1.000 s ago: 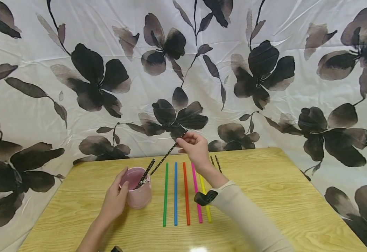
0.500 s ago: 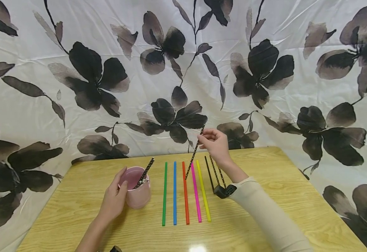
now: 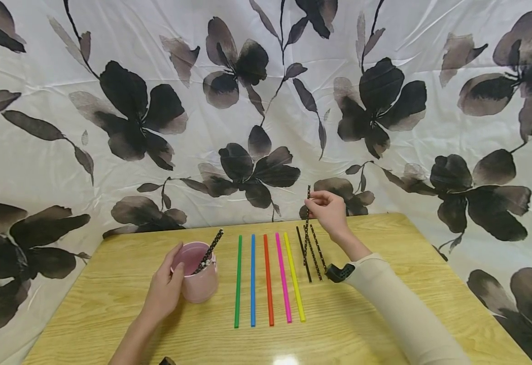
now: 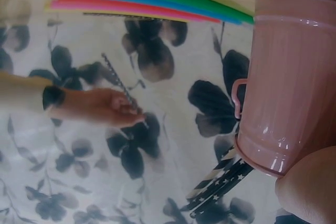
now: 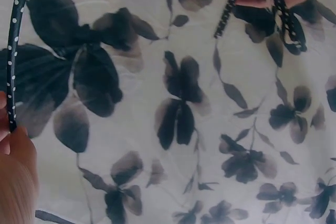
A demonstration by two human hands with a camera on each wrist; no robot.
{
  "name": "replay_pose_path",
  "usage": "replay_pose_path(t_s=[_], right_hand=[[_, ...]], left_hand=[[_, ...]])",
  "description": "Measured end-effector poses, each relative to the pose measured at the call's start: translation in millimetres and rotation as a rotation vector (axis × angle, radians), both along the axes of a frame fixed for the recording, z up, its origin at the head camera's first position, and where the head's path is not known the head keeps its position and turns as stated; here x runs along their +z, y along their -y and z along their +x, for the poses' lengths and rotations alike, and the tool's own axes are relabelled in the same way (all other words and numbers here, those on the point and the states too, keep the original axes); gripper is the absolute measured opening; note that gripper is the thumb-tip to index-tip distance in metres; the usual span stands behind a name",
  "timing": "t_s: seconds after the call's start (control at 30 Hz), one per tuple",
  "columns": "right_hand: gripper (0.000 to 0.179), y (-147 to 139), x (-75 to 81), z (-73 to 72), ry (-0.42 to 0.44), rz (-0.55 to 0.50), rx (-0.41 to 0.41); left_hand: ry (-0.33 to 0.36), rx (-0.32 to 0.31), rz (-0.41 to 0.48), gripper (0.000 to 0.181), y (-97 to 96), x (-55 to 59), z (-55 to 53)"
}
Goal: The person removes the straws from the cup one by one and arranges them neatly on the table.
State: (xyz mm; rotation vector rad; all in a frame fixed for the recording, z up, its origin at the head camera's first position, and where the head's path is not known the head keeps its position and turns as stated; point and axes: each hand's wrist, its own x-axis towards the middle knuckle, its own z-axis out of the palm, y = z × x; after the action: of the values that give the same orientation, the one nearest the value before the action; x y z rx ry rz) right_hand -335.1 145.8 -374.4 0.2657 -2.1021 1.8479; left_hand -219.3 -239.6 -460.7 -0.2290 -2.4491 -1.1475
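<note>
My left hand (image 3: 163, 291) grips the side of a small pink bucket (image 3: 200, 285) with a little side handle (image 4: 239, 97). Several black-and-white patterned straws (image 3: 212, 247) lean out of the bucket; in the left wrist view some show stars and one shows stripes. My right hand (image 3: 330, 215) pinches a black straw with white dots (image 5: 14, 51) near its upper end. That straw hangs nearly upright, its lower part overlapping a plain black straw (image 3: 302, 243) on the table. Beside that lie two black patterned straws (image 3: 319, 244).
Green (image 3: 238, 281), blue (image 3: 253, 281), red (image 3: 268, 281), pink (image 3: 283, 279) and yellow (image 3: 295, 278) straws lie in a row on the wooden table (image 3: 384, 304), between bucket and black straws. A floral cloth (image 3: 311, 45) hangs behind the table.
My right hand has carried the dotted straw rightward from beside the bucket, past the coloured straws, to the black ones. The straw has swung from slanted to nearly upright. The left hand stays on the bucket.
</note>
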Motion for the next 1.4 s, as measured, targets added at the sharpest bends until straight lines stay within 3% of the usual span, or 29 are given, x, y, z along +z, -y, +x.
replay_pose_path(t_s=[0.37,0.73,1.1,1.4], right_hand=[[0.023,-27.6,-24.0,-20.7,0.135,0.028,-0.049],[0.028,-45.5,-43.8,-35.5,0.262,0.103,-0.019],[0.027,-51.3,-64.5,-46.3,0.340,0.162,-0.044],[0.024,-54.4,-83.3,-50.3,0.366,0.280,-0.080]], left_hand=[[0.006,0.002,-0.003,0.044,0.1,-0.4,-0.6],[0.006,-0.004,0.000,0.044,-0.8,0.7,0.2],[0.005,0.003,0.010,0.043,-1.5,0.4,-0.2],[0.010,0.005,0.013,0.044,-3.1,1.8,1.3]])
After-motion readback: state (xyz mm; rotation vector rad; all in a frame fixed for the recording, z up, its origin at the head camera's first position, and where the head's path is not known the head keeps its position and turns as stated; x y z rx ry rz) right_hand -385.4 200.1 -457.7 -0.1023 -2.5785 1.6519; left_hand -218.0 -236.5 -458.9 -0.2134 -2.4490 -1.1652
